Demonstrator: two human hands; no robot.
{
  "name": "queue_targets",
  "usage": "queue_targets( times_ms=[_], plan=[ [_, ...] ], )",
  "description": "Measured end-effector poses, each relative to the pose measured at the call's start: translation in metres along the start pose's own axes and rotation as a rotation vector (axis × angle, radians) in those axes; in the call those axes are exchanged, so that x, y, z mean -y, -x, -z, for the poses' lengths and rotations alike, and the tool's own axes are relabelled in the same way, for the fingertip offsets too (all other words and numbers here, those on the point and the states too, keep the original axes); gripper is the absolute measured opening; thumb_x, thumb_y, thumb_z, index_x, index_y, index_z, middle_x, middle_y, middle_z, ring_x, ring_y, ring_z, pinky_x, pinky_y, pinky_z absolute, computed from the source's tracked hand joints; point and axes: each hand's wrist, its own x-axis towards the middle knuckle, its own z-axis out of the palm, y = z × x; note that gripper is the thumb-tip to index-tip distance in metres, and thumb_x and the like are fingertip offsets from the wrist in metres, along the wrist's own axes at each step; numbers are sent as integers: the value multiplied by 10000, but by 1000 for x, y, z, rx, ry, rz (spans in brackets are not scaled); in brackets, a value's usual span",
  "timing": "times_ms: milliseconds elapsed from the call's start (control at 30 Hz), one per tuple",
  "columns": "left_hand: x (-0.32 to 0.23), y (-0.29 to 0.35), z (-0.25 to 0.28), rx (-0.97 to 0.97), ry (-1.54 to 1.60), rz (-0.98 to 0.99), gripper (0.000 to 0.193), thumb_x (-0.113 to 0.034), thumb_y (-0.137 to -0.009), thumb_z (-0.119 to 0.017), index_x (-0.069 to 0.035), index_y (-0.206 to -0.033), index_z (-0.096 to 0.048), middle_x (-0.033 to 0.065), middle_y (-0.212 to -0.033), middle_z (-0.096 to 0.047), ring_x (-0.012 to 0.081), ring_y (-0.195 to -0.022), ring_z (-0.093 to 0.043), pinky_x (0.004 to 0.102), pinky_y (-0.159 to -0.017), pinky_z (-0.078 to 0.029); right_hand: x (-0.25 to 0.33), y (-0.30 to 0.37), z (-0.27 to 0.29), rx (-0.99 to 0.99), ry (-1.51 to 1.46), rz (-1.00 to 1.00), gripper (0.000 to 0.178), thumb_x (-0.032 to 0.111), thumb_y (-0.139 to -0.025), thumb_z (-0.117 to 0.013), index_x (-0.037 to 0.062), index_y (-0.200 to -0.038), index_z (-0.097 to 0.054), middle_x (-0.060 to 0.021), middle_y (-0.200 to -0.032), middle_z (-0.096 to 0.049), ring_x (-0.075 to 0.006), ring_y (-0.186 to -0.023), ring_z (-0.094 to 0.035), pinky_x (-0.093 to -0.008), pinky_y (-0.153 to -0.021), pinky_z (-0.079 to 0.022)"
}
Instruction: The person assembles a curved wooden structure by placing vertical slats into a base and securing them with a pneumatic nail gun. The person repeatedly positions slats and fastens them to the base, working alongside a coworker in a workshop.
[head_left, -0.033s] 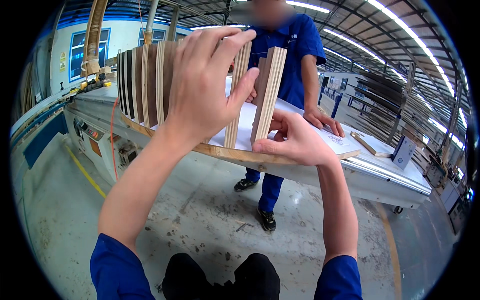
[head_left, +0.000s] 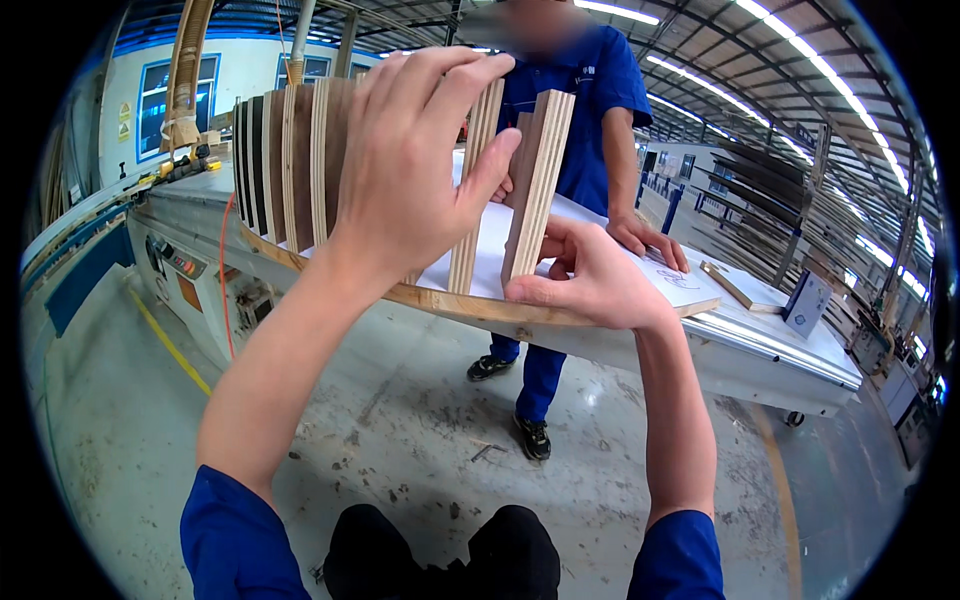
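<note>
Plywood piece (head_left: 543, 185) between thumb and curled fingers of right hand (head_left: 605, 280)

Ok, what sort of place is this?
Most likely a woodworking workshop or factory floor: upright plywood boards stand in a row, dark sheets are stacked off to the right, and a high steel-trussed roof spans overhead.

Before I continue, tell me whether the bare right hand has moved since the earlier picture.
No: the bare right hand shows no clear shift against the white panel's curved wooden edge.
</note>
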Motion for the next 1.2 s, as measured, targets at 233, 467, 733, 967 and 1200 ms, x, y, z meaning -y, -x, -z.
queue_targets(
  times_ms=[233,467,733,967,1200],
  plan=[
    [-20,-3,-2,32,-47,-34,544,-301,-791,-768,-94,-1274,-627,125,-1236,-595,327,-1133,-553,451,-1025,-378,15,4,4,38,34,-34,671,388,-791,-850,-65,-1220,-604,-101,-1002,-689,-141,-914,-641,-282,-798,-525],
    [-48,-29,1,-4,5,-23,669,-380,-761,-822,-119,-1328,-582,51,-908,-653,245,-947,-584,420,-874,-459,26,12,0,-136,-170,-6,538,165,-812,-826,-53,-1226,-559,-118,-1159,-664,-167,-1061,-661,-312,-908,-558],
    [-55,-24,39,490,666,376,488,-219,-842,-772,-35,-1260,-596,103,-983,-671,150,-844,-673,285,-620,-552,10,7,1,-488,35,121,456,-15,-791,-748,-13,-1229,-619,-75,-1179,-654,-148,-1022,-661,-293,-903,-571],
    [-59,-10,51,779,1161,821,360,-173,-929,-696,-20,-1214,-539,90,-1191,-549,155,-867,-642,269,-734,-569,4,-2,2,-743,365,324,475,-109,-722,-722,80,-1158,-708,-131,-1162,-618,-219,-974,-689,-317,-876,-561],
    [-64,4,38,650,1301,919,437,-122,-943,-677,-58,-1307,-444,119,-1151,-583,166,-971,-626,301,-828,-538,18,-15,18,-875,730,669,556,-131,-711,-706,123,-1204,-692,-161,-1284,-579,-296,-1077,-633,-363,-881,-546]
  ],
)
